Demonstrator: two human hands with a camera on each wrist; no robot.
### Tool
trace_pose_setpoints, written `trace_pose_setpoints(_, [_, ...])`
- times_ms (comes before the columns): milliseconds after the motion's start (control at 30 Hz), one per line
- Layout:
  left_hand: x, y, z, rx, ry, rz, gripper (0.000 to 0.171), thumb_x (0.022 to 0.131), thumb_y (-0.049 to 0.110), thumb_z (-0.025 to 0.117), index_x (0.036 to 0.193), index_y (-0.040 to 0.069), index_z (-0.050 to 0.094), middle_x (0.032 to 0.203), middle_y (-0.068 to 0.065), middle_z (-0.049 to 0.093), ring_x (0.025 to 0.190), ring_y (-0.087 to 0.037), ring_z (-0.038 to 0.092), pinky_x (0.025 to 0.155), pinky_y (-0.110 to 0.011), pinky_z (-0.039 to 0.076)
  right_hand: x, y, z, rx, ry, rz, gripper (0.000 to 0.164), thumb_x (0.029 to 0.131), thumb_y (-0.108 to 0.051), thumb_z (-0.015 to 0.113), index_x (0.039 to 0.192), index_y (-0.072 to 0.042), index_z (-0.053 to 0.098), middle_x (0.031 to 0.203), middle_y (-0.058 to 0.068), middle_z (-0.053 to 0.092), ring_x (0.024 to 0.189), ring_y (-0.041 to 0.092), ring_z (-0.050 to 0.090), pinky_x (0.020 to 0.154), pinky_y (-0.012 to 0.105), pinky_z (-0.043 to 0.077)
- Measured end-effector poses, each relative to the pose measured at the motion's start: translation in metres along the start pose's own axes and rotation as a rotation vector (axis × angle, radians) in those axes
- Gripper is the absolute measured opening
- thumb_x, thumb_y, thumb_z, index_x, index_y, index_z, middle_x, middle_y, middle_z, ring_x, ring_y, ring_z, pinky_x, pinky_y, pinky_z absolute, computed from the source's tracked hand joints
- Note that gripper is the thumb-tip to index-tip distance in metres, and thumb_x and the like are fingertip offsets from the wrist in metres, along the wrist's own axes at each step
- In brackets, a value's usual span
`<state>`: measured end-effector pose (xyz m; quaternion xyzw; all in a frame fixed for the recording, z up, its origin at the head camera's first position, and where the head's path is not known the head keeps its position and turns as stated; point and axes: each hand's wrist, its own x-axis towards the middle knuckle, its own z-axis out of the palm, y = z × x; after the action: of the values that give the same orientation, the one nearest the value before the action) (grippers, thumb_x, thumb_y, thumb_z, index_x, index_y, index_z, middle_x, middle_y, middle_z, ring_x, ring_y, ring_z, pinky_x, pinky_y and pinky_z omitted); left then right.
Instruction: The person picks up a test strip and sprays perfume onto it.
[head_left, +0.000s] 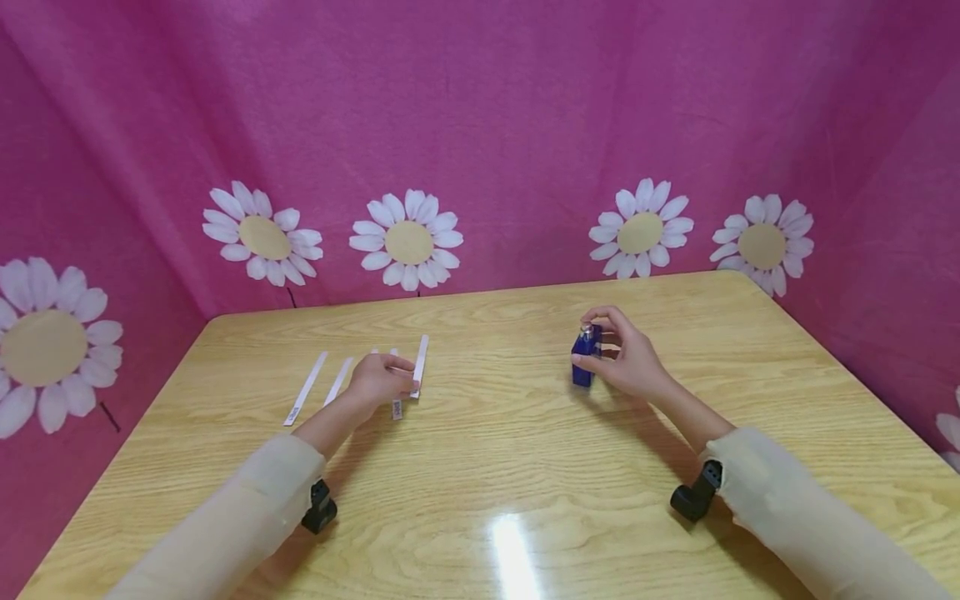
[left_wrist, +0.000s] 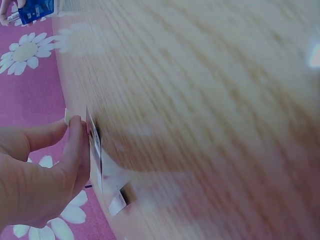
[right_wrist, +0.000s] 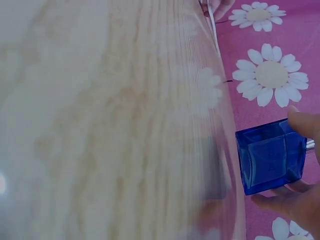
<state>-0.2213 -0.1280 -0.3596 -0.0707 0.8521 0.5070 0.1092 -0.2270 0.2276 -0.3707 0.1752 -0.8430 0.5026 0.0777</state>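
Observation:
My right hand (head_left: 628, 360) holds a blue glass perfume bottle (head_left: 582, 367) with a silver neck, fingers and thumb around its sides. In the right wrist view the square bottle (right_wrist: 270, 157) appears tilted and raised off the table. On the left side, my left hand (head_left: 378, 382) pinches a white paper strip (head_left: 422, 358) between thumb and fingers. Its small white end (left_wrist: 67, 116) shows at the fingertips in the left wrist view. Several similar strips lie beside that hand, among them a labelled strip (head_left: 306, 390) at the far left and another labelled one (head_left: 397, 408); the hand partly covers some.
A wooden table (head_left: 495, 450) with a glossy light reflection near its front carries everything. Behind and beside it hangs a pink curtain (head_left: 510, 150) printed with white daisies. Each wrist wears a small black camera, such as the left camera (head_left: 320, 507).

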Motion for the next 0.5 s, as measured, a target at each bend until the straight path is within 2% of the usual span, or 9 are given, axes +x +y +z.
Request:
trace_pose_setpoints(233, [-0.0037, 0.0, -0.0004, 0.028, 0.004, 0.023, 0.035, 0.083, -0.002, 0.067, 0.117, -0.009, 0.061, 0.108, -0.025, 0.067, 0.072, -0.009, 0.065, 0.079, -0.029, 0.059, 0.0037, 0.003, 0.0045, 0.037, 0.025, 0.067, 0.054, 0.078, -0.001, 0.076, 0.12, -0.003, 0.044, 0.121, 0.028, 0.058, 0.107, 0.038, 0.061, 0.093, 0.053, 0.052])
trace_pose_setpoints(367, [-0.0061, 0.0016, 0.0002, 0.056, 0.008, 0.031, 0.034, 0.084, 0.001, 0.067, 0.116, -0.007, 0.061, 0.109, -0.024, 0.067, 0.073, -0.01, 0.066, 0.078, -0.028, 0.059, 0.0027, 0.0033, 0.0045, 0.054, 0.033, 0.091, 0.057, 0.076, 0.0, 0.077, 0.121, -0.002, 0.043, 0.12, 0.028, 0.057, 0.11, 0.041, 0.06, 0.095, 0.053, 0.051])
trace_pose_setpoints(500, [-0.0073, 0.0042, -0.0002, 0.108, 0.031, 0.038, 0.032, 0.086, 0.005, 0.067, 0.116, -0.005, 0.062, 0.112, -0.023, 0.067, 0.078, -0.014, 0.067, 0.077, -0.027, 0.059, 0.0011, 0.0029, 0.0011, 0.039, 0.018, 0.093, 0.064, 0.077, -0.001, 0.077, 0.13, -0.002, 0.04, 0.129, 0.027, 0.053, 0.12, 0.043, 0.054, 0.1, 0.055, 0.047])
